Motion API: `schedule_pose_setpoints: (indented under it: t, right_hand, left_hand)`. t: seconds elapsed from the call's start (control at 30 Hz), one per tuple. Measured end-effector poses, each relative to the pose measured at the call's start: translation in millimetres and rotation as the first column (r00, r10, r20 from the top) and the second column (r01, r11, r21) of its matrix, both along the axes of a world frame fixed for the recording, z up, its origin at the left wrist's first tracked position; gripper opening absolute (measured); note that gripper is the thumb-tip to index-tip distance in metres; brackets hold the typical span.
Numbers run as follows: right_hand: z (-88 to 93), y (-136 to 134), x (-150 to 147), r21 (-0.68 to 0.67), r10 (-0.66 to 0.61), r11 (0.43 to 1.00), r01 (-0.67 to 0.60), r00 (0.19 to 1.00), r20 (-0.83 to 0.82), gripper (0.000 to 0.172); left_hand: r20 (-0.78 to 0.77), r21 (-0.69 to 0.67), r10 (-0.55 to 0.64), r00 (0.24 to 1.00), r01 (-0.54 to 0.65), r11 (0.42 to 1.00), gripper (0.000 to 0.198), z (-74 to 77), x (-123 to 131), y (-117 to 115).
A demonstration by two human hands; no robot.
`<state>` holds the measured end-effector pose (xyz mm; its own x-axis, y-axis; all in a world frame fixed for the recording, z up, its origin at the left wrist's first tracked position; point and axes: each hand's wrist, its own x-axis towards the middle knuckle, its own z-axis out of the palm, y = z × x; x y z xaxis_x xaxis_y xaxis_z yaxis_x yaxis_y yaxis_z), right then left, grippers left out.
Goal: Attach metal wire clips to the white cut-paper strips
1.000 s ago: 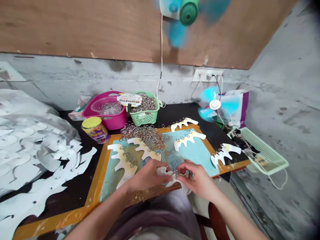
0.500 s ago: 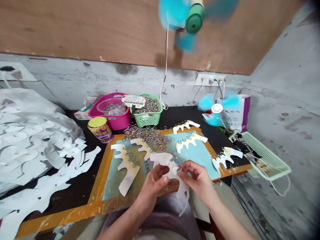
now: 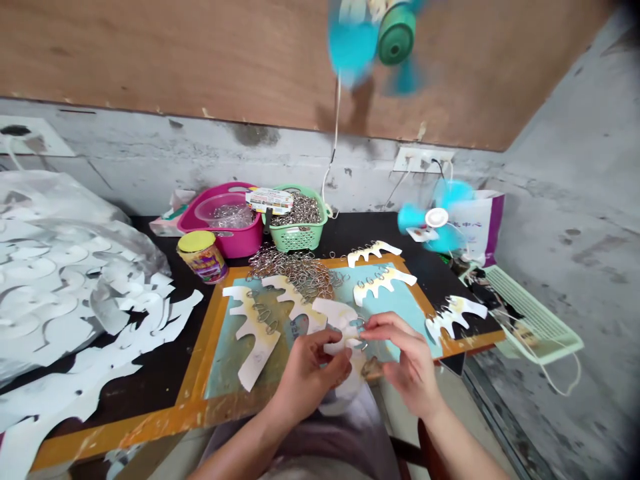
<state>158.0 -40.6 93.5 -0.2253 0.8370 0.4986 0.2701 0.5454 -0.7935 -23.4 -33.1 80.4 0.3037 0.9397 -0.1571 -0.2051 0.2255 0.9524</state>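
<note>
White, scalloped, thin sheet piece [image 3: 334,311] with silvery metal rings [image 3: 361,323], pinched by fingers of left hand [image 3: 306,375] over near edge of black, orange-taped surface [image 3: 157,380], liable to lose a ring if nudged by right hand [image 3: 413,368], close at rings, finger grip indiscernible.

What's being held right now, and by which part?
Left hand pinches a white notched strip near its middle; right hand is at its edge, grip unclear.

Stained grey walls [image 3: 565,220], brown panel [image 3: 200,60], pale floor [image 3: 399,417], possibly tiled
</note>
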Motion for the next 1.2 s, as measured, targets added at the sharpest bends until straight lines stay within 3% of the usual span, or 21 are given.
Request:
schedule_pose_setpoints:
  t: [0.17,0.3,0.47,0.57,0.67,0.8,0.9,0.97,1.1,1.2]
  right_hand:
    - [-1.8,3,-8,0.242,-0.186,0.958,0.151,0.974,0.128,0.017]
    - [-5.2,2,-12,0.341,-0.218,0.928,0.152,0.963,0.162,0.023]
    - [-8.3,1,-11,0.357,-0.203,0.929,0.100,0.942,0.266,0.024]
    - [-6.3,1,-10,0.276,-0.193,0.956,0.098,0.920,0.342,0.020]
    - [-0.2,1,-11,0.099,-0.140,0.988,0.114,0.937,0.320,0.016]
    - [6.6,4,-14,-0.237,-0.096,0.967,0.091,0.995,-0.010,0.008]
    - [6.4,6,-17,-0.440,-0.117,0.897,-0.036,0.942,-0.316,0.035]
    - [4.1,6,-21,-0.495,-0.156,0.866,-0.077,0.898,-0.412,0.045]
    - [-1.8,6,-25,-0.506,-0.262,0.863,-0.009,0.847,-0.463,0.052]
    - [-3.7,9,-19,-0.531,-0.204,0.842,-0.091,0.858,-0.471,0.060]
  left_hand:
    - [-0.022,0.034,0.096,0.995,-0.095,0.995,0.041,0.4,-3,-2]
    - [-0.007,0.112,0.114,0.994,-0.112,0.987,0.048,-4.7,1,-2]
    - [-0.147,0.124,0.082,0.986,-0.064,0.990,0.032,-8.8,7,3]
    - [-0.283,0.237,0.058,0.957,0.011,0.971,0.022,-5.7,4,6]
    - [-0.361,0.338,0.041,0.932,0.090,0.937,0.015,-1.2,-3,9]
    - [-0.370,0.377,0.061,0.927,0.090,0.922,0.015,3.6,-10,10]
    - [-0.307,0.299,0.020,0.952,0.077,0.951,0.018,5.9,-11,9]
    - [-0.212,0.264,-0.011,0.977,0.068,0.962,0.023,6.6,-9,8]
    - [-0.085,0.208,-0.047,0.995,0.064,0.976,0.031,5.3,-4,10]
    - [-0.072,0.180,-0.109,0.991,0.120,0.976,0.030,4.0,-1,14]
